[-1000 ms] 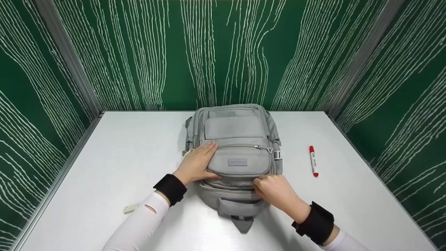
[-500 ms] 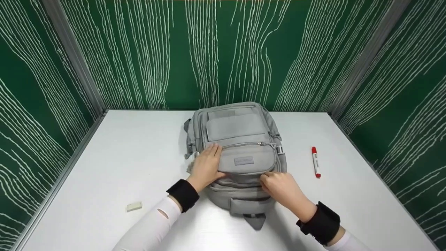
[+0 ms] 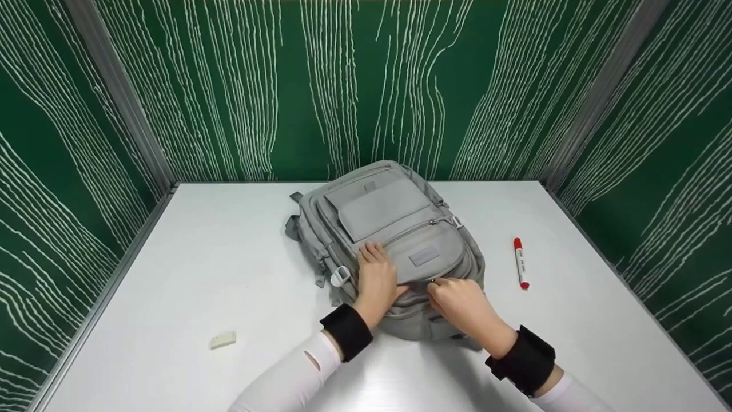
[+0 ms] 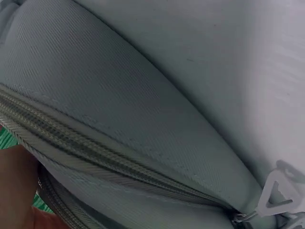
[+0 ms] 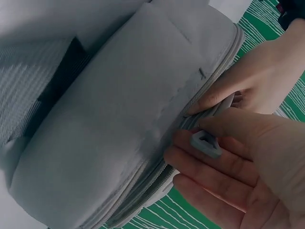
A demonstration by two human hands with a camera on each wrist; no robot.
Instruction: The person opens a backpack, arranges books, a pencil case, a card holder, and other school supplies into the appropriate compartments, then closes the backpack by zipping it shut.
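Note:
A grey backpack [image 3: 383,212] lies turned at an angle on the white table, its front pocket facing up. My left hand [image 3: 377,283] grips the pocket's left side, fingers on top and thumb at the lower edge. The thumb [image 5: 212,100] shows beside the zipper in the right wrist view. My right hand [image 3: 460,300] is at the pocket's lower right, pinching a zipper pull [image 5: 206,144] between thumb and forefinger; its other fingers are loosely bent. Another triangular pull [image 4: 276,193] hangs from a zipper [image 4: 95,145] in the left wrist view.
A red-capped marker [image 3: 521,263] lies on the table [image 3: 229,240] to the right of the backpack. Toward the front left is a small pale block [image 3: 223,340]. Green walls [image 3: 366,86] with white lines stand behind and at both sides.
The backpack has turned counterclockwise, its top swinging left and its bottom right. My left hand has moved right with it, while my right hand stays nearly in place at the zipper.

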